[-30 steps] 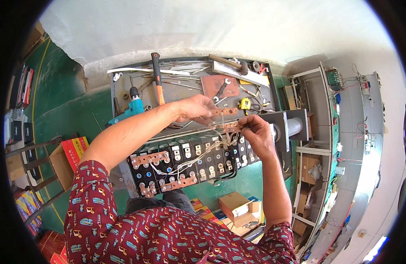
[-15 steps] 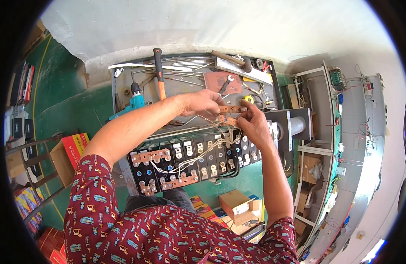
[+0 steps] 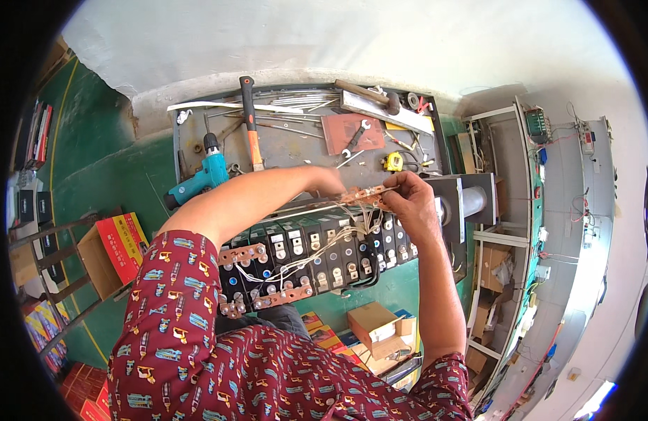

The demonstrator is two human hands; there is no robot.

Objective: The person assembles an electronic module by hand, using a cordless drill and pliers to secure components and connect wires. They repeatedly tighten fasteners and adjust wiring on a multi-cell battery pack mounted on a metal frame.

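Copper strips, thin pale wires trailing from their underside; we find the right hand pinching their right end between thumb and fingers. Left hand is blurred at their left end; we cannot tell whether its fingers are pinching, spread or merely brushing the metal. For good handling, we judge, the right pinch should be firm but close to the edge, leaving holes and wire joints uncovered, while the left hand steadies the far end so the strips do not twist. We would let the wires hang slack, since a tug could strain the joints, and we would hold bare copper well clear of the exposed terminals on the black cells, as a dropped strip might bridge two. Position: strips lie between the two hands, directly left of the right fingertips, above the cells' far edge, nearer us than the tape measure on the grey surface.
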